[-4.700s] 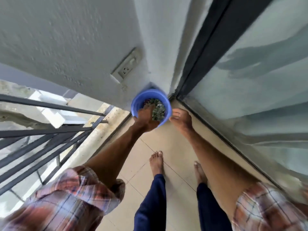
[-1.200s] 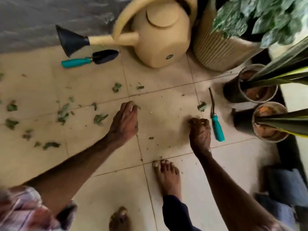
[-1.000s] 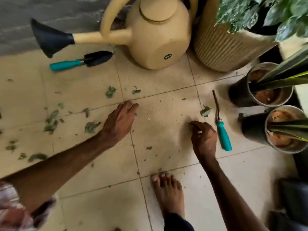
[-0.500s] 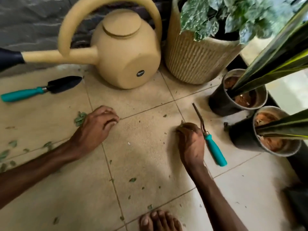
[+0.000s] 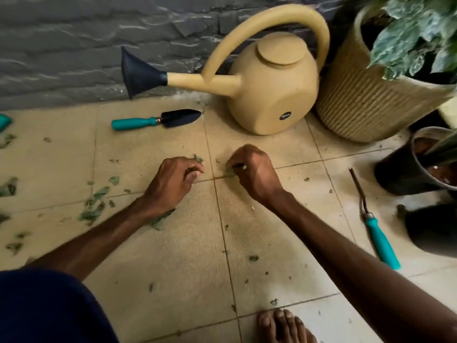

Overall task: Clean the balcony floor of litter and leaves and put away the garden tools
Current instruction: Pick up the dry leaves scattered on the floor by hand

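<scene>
both hands are down low on the floor (image 5: 259, 243), near the middle, working one tile seam. the left hand (image 5: 176, 180) is curled in tight, thumb tucked against the fingers, and a leaf scrap (image 5: 198, 158) pokes out at its fingertips, so it is gripping that. just beside it, the right hand (image 5: 253, 174) is bunched up too, pinching a torn leaf (image 5: 229, 171) right on the seam. the two hands are near each other but not touching.

plenty of litter is on show: loose leaves (image 5: 95, 206) are strewn toward the left edge of the floor, one more piece (image 5: 159, 222) lies under the left wrist, and small crumbs dot the near tiles.

the tools are down on the floor. a trowel (image 5: 158, 120) with a teal handle lies by the far edge, its dark blade pointing at the watering can (image 5: 272, 90), which stands against the stone wall (image 5: 74, 45). a thin weeding tool (image 5: 371, 219), also teal-handled, lies toward the right edge, well apart from the right hand. something teal (image 5: 3, 121) is cut off at the left edge; what it is i cannot tell.

in the far right corner sits a woven planter (image 5: 358, 102), touching the can, with a black pot (image 5: 405, 172) nearer. a bare foot (image 5: 282, 326) is planted at the near edge.
</scene>
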